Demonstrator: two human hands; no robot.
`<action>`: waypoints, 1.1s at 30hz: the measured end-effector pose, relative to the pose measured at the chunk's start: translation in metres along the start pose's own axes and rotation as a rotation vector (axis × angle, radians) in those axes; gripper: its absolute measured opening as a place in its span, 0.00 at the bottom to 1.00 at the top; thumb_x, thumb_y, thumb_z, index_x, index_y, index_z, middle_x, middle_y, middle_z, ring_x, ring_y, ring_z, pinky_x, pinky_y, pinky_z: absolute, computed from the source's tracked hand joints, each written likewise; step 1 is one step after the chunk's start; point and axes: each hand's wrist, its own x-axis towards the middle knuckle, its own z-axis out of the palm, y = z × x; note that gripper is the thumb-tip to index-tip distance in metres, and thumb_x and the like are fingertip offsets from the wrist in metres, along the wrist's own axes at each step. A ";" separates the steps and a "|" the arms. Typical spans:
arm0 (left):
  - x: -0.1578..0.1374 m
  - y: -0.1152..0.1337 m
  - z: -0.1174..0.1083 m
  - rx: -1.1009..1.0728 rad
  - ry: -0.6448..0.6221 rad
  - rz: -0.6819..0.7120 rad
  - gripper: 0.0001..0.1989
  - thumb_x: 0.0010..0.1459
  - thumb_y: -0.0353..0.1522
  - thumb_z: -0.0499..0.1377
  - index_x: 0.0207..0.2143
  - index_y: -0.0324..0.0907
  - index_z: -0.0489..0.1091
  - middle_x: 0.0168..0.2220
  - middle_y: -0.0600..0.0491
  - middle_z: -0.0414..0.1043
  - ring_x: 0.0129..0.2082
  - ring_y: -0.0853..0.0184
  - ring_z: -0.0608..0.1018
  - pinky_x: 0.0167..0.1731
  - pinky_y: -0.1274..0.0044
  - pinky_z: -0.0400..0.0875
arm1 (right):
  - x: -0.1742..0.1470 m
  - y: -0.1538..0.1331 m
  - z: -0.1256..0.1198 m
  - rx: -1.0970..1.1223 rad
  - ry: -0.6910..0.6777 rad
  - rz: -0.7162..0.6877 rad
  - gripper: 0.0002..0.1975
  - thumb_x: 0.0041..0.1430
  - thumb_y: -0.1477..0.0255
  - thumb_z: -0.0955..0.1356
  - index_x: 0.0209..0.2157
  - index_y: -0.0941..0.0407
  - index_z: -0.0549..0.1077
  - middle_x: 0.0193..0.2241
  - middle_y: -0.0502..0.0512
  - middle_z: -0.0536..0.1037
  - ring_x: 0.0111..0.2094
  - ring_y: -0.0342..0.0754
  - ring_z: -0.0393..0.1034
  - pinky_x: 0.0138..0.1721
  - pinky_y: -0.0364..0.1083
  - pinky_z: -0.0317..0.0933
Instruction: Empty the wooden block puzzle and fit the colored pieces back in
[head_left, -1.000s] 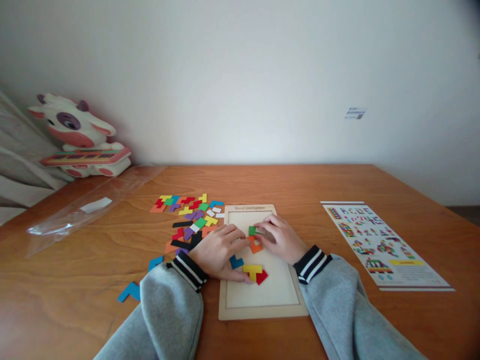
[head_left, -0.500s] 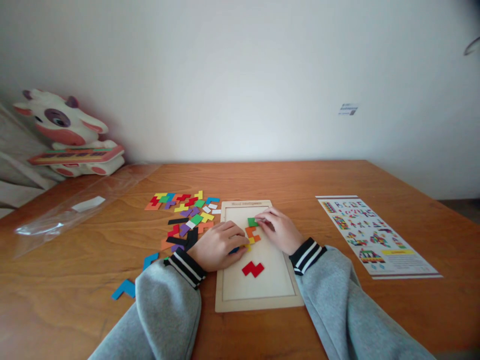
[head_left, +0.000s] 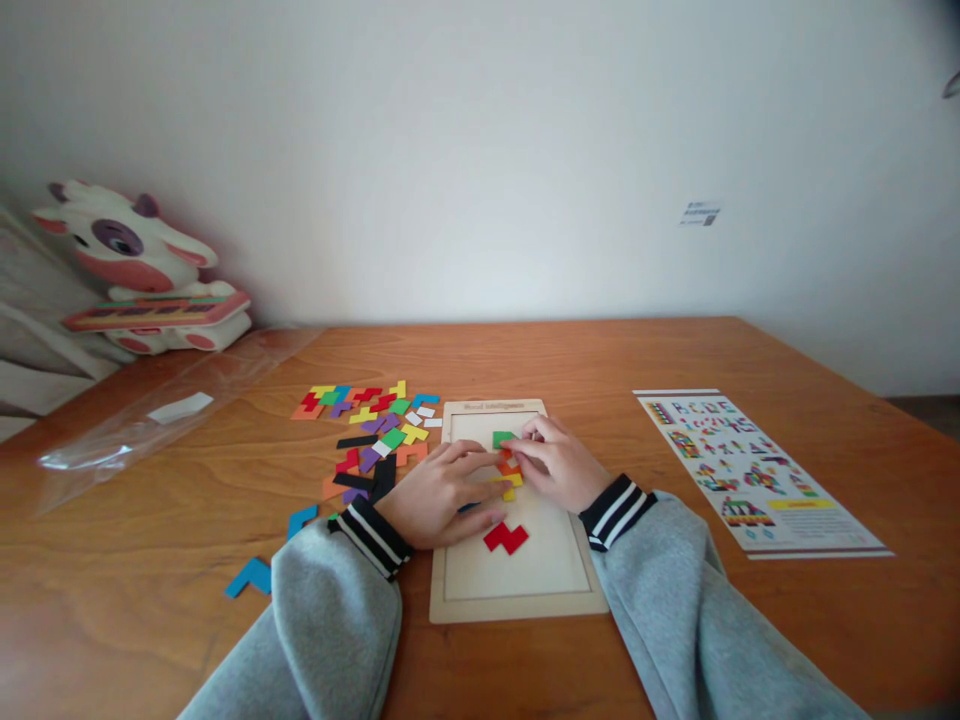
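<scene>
A pale wooden puzzle board (head_left: 517, 608) lies before me with several flat coloured pieces on it. My left hand (head_left: 450, 492) rests over its left side, fingers stretched and spread. One of its fingertips touches a yellow puzzle piece (head_left: 513, 481), and a blue piece (head_left: 469, 507) shows partly beneath the hand. From the right, my right hand (head_left: 562, 462) has its thumb and fingers bent together at the edge of a green puzzle piece (head_left: 502, 439). An orange piece (head_left: 510, 465), partly covered by fingers, sits between the green and yellow ones. Closer to me lies a red zigzag piece (head_left: 507, 538).
Left of the board spread many loose coloured pieces (head_left: 390, 437), with a blue corner piece (head_left: 250, 577) nearer me. A clear plastic bag (head_left: 120, 450) and a cow-shaped toy keyboard (head_left: 157, 310) are at far left. A printed pattern sheet (head_left: 757, 470) lies on the right.
My left fingers have spread out and uncovered more of the yellow piece. My right hand has shifted slightly left, and the green piece has moved a little left and away.
</scene>
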 end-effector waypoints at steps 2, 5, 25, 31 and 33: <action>0.000 0.000 0.000 -0.015 -0.016 0.014 0.20 0.65 0.42 0.56 0.56 0.47 0.70 0.59 0.45 0.67 0.57 0.53 0.68 0.55 0.59 0.68 | 0.000 0.000 0.002 -0.008 -0.018 0.017 0.14 0.63 0.75 0.65 0.46 0.52 0.79 0.35 0.57 0.70 0.38 0.51 0.65 0.42 0.53 0.67; 0.000 0.001 -0.001 -0.036 -0.036 0.025 0.22 0.64 0.43 0.56 0.57 0.47 0.69 0.60 0.45 0.67 0.58 0.53 0.67 0.56 0.59 0.67 | -0.001 0.002 0.004 -0.001 -0.031 0.029 0.15 0.64 0.75 0.64 0.48 0.51 0.78 0.36 0.56 0.69 0.39 0.51 0.65 0.42 0.53 0.66; -0.008 -0.010 -0.009 -0.002 -0.003 -0.124 0.25 0.62 0.45 0.57 0.57 0.42 0.68 0.52 0.44 0.72 0.50 0.56 0.72 0.52 0.63 0.68 | 0.000 -0.022 -0.011 0.133 -0.143 -0.155 0.26 0.44 0.47 0.75 0.27 0.54 0.66 0.29 0.52 0.72 0.34 0.49 0.67 0.41 0.50 0.62; -0.008 -0.011 -0.005 0.060 0.029 -0.170 0.18 0.67 0.38 0.52 0.55 0.42 0.69 0.49 0.45 0.73 0.50 0.57 0.72 0.52 0.64 0.67 | 0.000 -0.018 -0.009 0.105 -0.228 -0.070 0.29 0.39 0.46 0.76 0.32 0.54 0.70 0.33 0.53 0.73 0.37 0.52 0.67 0.42 0.51 0.61; -0.009 -0.013 -0.006 0.083 0.023 -0.163 0.18 0.66 0.38 0.53 0.55 0.42 0.69 0.50 0.45 0.73 0.50 0.57 0.72 0.52 0.63 0.66 | -0.001 -0.009 -0.011 0.117 -0.218 -0.028 0.30 0.37 0.46 0.77 0.34 0.54 0.70 0.34 0.53 0.74 0.38 0.51 0.67 0.42 0.51 0.61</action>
